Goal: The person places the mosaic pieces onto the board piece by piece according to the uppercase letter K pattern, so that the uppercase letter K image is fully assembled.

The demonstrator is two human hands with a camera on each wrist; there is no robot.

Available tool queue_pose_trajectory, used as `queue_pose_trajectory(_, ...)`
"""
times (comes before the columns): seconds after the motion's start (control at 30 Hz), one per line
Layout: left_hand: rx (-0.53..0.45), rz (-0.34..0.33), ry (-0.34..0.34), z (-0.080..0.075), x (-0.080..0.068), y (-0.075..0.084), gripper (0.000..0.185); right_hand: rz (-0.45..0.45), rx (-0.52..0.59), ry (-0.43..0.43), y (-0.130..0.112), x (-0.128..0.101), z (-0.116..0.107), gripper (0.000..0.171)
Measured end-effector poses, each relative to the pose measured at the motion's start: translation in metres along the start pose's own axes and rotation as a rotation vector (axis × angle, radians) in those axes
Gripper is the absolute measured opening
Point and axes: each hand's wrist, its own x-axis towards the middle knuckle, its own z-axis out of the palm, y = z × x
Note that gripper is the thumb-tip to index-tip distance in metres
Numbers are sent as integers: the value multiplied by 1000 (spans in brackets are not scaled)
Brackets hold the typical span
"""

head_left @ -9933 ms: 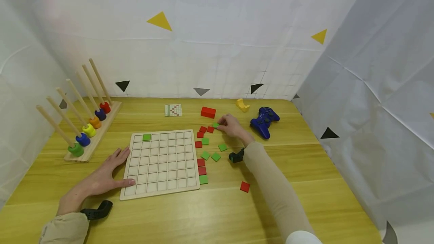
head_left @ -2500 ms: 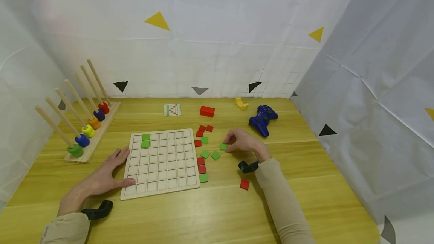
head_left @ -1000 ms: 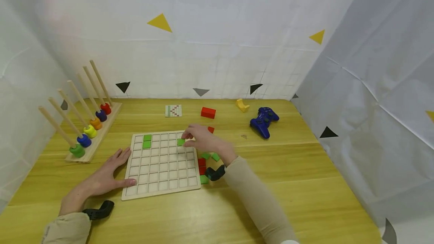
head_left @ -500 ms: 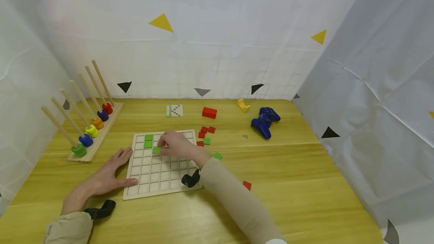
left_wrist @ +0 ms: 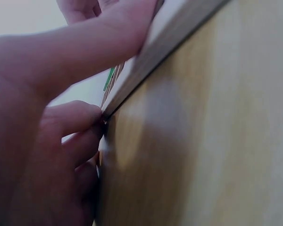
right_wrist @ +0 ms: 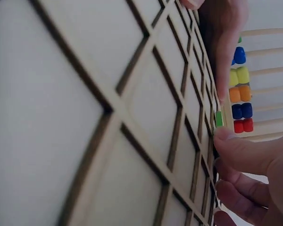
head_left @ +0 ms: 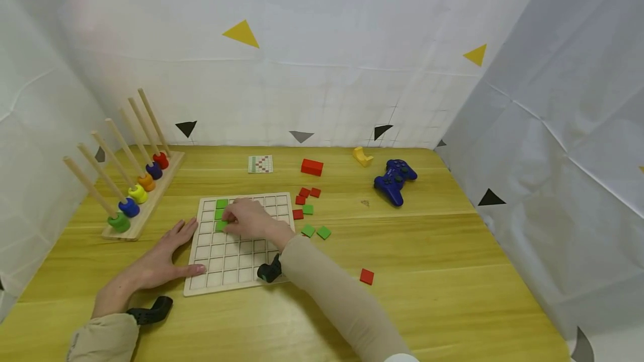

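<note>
A wooden grid board (head_left: 236,264) lies on the table. Two green tiles (head_left: 221,204) sit in its second column from the left, one below the other. My right hand (head_left: 228,219) reaches over the board and pinches a third green tile (head_left: 219,226) at the cell just below them. In the right wrist view that green tile (right_wrist: 219,118) shows between thumb and finger over the grid board (right_wrist: 85,94). My left hand (head_left: 168,253) lies flat on the table, fingers straight, touching the board's left edge (left_wrist: 146,56).
Loose red tiles (head_left: 304,193) and green tiles (head_left: 316,231) lie right of the board, one red tile (head_left: 367,276) nearer me. Behind are a red block (head_left: 312,167), pattern card (head_left: 260,163), yellow piece (head_left: 361,155) and blue gamepad (head_left: 394,179). A peg rack with rings (head_left: 133,194) stands left.
My right hand took a green tile from the loose ones on the right and carried it leftwards across the board to the second column. The left hand stayed put.
</note>
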Motion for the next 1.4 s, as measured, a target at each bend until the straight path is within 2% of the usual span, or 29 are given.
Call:
queue_pose_trajectory(0.37, -10, 0, -2, -1, 0, 1, 111, 15, 43, 24, -1, 2, 6, 15)
queue_pose_trajectory(0.8, -5, -3, -3, -1, -1, 2, 111, 60, 176, 9, 2, 2, 7, 20)
queue_pose_trajectory(1.4, -3, 8, 2, -2, -1, 3, 111, 82, 255, 9, 3, 0, 6, 25)
